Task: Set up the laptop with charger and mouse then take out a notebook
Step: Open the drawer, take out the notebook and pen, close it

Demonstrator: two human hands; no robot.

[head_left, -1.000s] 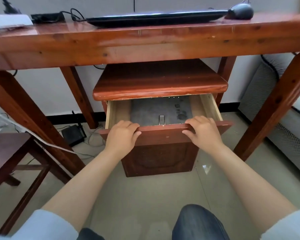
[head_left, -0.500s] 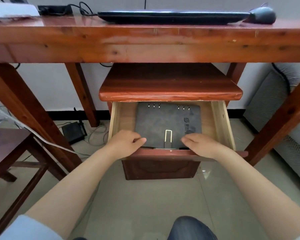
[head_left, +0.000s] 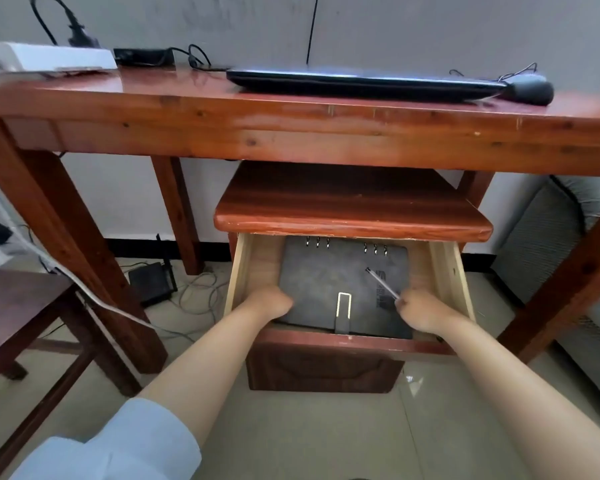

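A dark grey ring-bound notebook with a metal clasp lies flat in the pulled-out drawer of a small wooden cabinet under the desk. My left hand is inside the drawer, curled at the notebook's left front edge. My right hand is at the notebook's right front corner, pinching a thin silver pen that points up and left over the cover. On the desk above, the closed black laptop lies flat with a black mouse at its right end and a charger brick at its left.
The red wooden desk spans the view, its legs at both sides. A white box sits on its left end. A dark chair stands at the left. Cables and a black router lie on the floor. A grey sofa is at the right.
The drawer slid out from half open to fully open. Both hands left its front edge and went inside, the left to the notebook's edge, the right picking up a pen.
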